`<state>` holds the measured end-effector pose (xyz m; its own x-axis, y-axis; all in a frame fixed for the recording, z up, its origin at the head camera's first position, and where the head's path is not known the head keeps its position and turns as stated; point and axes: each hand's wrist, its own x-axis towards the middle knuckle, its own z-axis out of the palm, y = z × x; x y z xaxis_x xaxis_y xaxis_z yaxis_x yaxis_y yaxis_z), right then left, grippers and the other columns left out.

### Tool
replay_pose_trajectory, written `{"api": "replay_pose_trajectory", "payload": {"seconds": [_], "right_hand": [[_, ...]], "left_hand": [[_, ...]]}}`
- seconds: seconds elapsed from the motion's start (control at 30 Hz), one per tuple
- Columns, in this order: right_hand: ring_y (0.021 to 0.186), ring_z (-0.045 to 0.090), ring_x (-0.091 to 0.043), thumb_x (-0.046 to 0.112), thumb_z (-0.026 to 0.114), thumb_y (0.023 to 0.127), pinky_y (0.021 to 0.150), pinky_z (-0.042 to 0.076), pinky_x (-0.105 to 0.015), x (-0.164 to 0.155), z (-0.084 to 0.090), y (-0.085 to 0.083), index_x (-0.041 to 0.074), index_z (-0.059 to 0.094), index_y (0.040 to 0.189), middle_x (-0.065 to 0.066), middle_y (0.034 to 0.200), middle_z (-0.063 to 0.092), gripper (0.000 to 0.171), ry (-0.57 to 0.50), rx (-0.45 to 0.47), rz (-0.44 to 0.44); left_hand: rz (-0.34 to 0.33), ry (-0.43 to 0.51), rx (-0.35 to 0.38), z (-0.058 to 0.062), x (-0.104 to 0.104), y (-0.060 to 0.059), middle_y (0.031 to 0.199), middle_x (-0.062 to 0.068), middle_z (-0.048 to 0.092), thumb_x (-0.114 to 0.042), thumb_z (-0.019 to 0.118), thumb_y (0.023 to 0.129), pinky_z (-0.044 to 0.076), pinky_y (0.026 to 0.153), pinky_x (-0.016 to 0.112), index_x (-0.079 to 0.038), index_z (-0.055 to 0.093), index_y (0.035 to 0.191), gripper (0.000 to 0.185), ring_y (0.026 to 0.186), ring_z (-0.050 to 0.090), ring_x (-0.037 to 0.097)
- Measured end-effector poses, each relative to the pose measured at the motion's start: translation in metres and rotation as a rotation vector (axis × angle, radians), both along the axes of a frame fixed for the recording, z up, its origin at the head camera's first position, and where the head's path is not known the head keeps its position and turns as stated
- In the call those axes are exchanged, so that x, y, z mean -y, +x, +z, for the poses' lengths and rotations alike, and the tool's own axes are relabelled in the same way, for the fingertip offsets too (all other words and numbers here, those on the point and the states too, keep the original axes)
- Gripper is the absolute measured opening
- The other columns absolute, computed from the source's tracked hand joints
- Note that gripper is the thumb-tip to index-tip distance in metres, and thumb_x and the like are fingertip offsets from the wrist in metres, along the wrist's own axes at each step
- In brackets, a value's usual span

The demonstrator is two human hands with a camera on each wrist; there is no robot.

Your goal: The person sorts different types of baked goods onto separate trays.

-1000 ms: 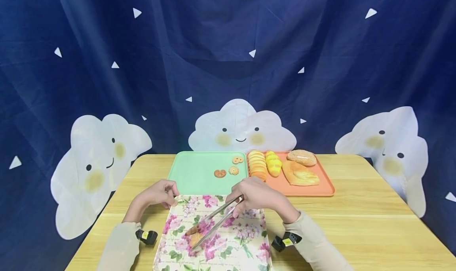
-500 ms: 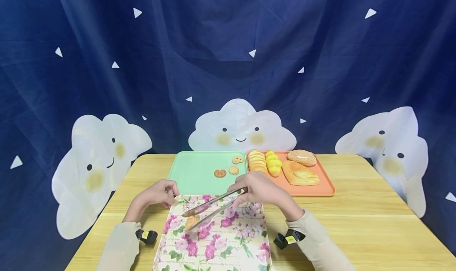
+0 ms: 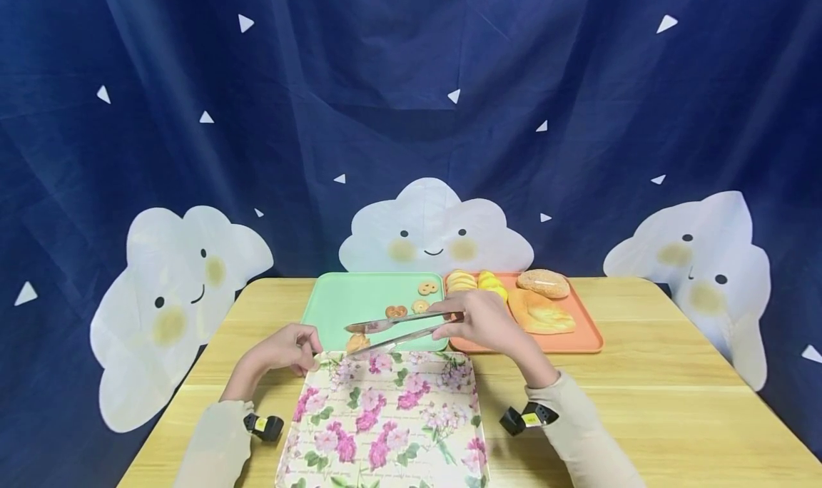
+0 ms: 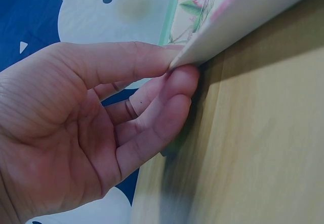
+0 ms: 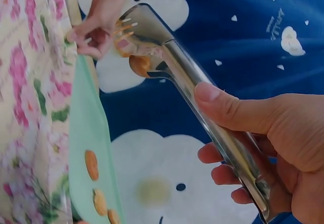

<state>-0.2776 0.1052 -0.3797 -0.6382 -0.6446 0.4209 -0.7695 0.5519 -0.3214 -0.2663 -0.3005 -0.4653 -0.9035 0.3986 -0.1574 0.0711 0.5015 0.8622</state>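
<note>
My left hand point(image 3: 292, 349) pinches the far left corner of a floral-patterned tray point(image 3: 385, 409) between thumb and fingers; in the left wrist view that tray edge point(image 4: 212, 36) stands tilted above the wood. My right hand point(image 3: 484, 324) grips metal tongs point(image 3: 411, 318), thumb on one arm and fingers round the other. A small golden-brown cookie point(image 3: 357, 342) sits between the tong tips, over the near edge of the mint green tray point(image 3: 347, 302). On the green tray's right side lie a brown heart-shaped cookie point(image 3: 396, 312) and two paler cookies point(image 3: 428, 288).
Beside the green tray, an orange tray point(image 3: 587, 342) carries a sliced-looking loaf point(image 3: 461, 281), a yellow roll point(image 3: 492, 285), a flat golden bread point(image 3: 539, 313) and an oval brown bun point(image 3: 543, 283). A blue curtain with clouds hangs behind the wooden table point(image 3: 681, 388).
My right hand has carried the tongs and cookie up and away from over the floral tray to the green tray's near edge. The left hand has stayed at the floral tray's corner.
</note>
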Motion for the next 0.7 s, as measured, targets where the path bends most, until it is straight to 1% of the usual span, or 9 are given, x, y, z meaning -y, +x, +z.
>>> {"api": "replay_pose_trajectory", "payload": {"seconds": [0.07,0.17,0.3,0.37,0.5,0.7], "right_hand": [[0.06,0.048,0.002,0.035,0.085,0.078,0.052,0.037,-0.019,-0.004,0.001,-0.003,0.022,0.08,0.112,0.012,0.081,0.069,0.036,-0.011,-0.001,-0.016],[0.06,0.049,0.001,0.034,0.085,0.078,0.054,0.041,-0.02,-0.01,0.002,-0.009,0.02,0.08,0.111,0.012,0.084,0.071,0.036,-0.03,0.022,-0.032],[0.058,0.045,-0.002,0.033,0.085,0.078,0.053,0.038,-0.021,-0.017,0.003,-0.016,0.02,0.08,0.112,0.013,0.075,0.065,0.037,-0.036,0.058,-0.063],[0.058,0.042,-0.003,0.033,0.086,0.077,0.053,0.036,-0.022,-0.019,0.002,-0.018,0.022,0.08,0.112,0.013,0.071,0.061,0.037,-0.032,0.061,-0.083],[0.059,0.041,-0.005,0.036,0.086,0.077,0.053,0.033,-0.023,-0.023,0.0,-0.023,0.026,0.081,0.111,0.015,0.068,0.057,0.036,0.0,0.039,-0.127],[0.062,0.042,-0.006,0.038,0.086,0.076,0.054,0.033,-0.025,-0.025,-0.005,-0.028,0.029,0.081,0.107,0.016,0.068,0.056,0.033,0.049,0.023,-0.184]], "left_hand": [[0.003,0.002,0.001,0.0,0.0,0.0,0.065,-0.001,0.052,0.004,0.073,0.077,0.057,0.059,0.033,0.012,0.059,0.094,0.024,0.062,0.064,0.02],[0.008,0.007,0.005,0.0,0.0,0.0,0.065,-0.001,0.051,0.004,0.073,0.076,0.057,0.059,0.034,0.011,0.059,0.095,0.024,0.062,0.064,0.02],[0.019,0.004,0.012,0.0,0.0,0.001,0.065,-0.001,0.05,0.004,0.073,0.076,0.056,0.06,0.035,0.01,0.059,0.095,0.024,0.063,0.064,0.021],[0.021,0.002,0.009,0.0,0.0,0.001,0.065,-0.001,0.05,0.004,0.073,0.076,0.056,0.06,0.035,0.01,0.059,0.095,0.024,0.062,0.064,0.021],[0.019,-0.004,0.002,0.0,0.0,0.0,0.065,-0.001,0.05,0.004,0.073,0.076,0.056,0.059,0.034,0.011,0.059,0.094,0.024,0.062,0.064,0.021],[0.01,-0.008,-0.003,0.001,0.0,0.001,0.064,-0.001,0.05,0.005,0.072,0.076,0.057,0.059,0.034,0.012,0.059,0.094,0.024,0.062,0.064,0.021]]}}
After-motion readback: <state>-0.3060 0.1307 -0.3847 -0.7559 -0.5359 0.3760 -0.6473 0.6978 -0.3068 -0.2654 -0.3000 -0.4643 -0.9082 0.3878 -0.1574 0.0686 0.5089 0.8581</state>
